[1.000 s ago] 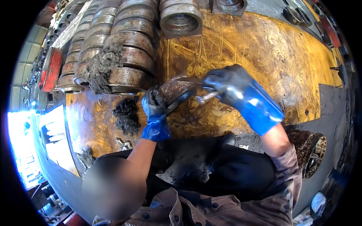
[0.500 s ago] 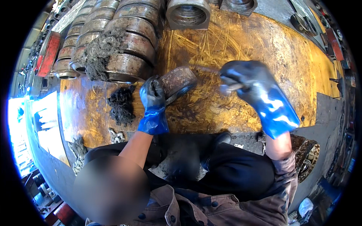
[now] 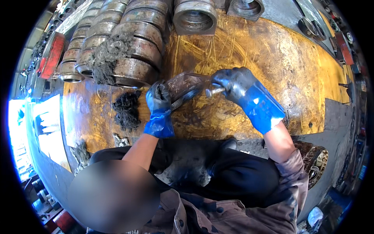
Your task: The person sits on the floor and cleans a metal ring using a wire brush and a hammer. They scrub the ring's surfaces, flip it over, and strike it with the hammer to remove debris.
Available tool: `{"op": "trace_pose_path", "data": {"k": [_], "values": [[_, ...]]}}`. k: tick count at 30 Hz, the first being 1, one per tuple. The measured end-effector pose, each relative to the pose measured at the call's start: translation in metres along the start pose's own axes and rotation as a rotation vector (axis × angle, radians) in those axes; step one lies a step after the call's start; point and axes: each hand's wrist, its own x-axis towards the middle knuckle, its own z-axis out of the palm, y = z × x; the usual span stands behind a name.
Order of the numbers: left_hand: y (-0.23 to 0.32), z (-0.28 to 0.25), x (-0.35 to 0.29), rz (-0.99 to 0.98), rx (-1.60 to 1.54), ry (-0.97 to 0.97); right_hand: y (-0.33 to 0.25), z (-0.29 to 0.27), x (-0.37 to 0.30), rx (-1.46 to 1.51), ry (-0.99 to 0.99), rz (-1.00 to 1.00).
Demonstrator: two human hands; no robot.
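My left hand (image 3: 159, 97), in a blue and black rubber glove, is closed on the near left side of a rusty metal ring (image 3: 182, 86). The ring is tilted on its edge over the stained yellow-brown worktop (image 3: 241, 121). In the same kind of glove, my right hand (image 3: 233, 84) is closed around a metal tool (image 3: 214, 92). A shiny, blunt stub pokes out below its fingers. A thin dark bar runs from this hand towards the ring's upper right edge; whether it touches is hard to tell. The rest of the tool is hidden in the fist.
Rows of rusty metal rings (image 3: 136, 50) lie at the far left, with a grey fibre wad (image 3: 111, 54) on them. A dark fibre clump (image 3: 126, 110) lies left of my left hand. Square-based metal housings (image 3: 194, 19) stand at the back. A round container (image 3: 317, 165) sits at lower right.
My right hand has swung left and slightly down with the tool, closer to the ring. My left hand keeps its hold on the ring, which has tilted slightly.
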Motion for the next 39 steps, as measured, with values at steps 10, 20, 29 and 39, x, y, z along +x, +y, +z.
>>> {"op": "trace_pose_path", "data": {"k": [10, 20, 29, 39], "values": [[0.011, 0.0, 0.003, 0.046, -0.046, 0.001, -0.016, -0.003, 0.008, -0.013, -0.133, -0.026], [0.014, 0.004, 0.006, 0.024, -0.06, 0.004, -0.019, -0.016, 0.008, 0.096, -0.117, 0.044], [0.017, 0.002, 0.008, 0.002, -0.075, 0.008, -0.02, -0.027, 0.001, 0.075, 0.056, -0.081], [0.007, -0.004, -0.001, -0.005, -0.017, 0.02, -0.021, -0.027, 0.003, 0.035, 0.004, -0.034]]}}
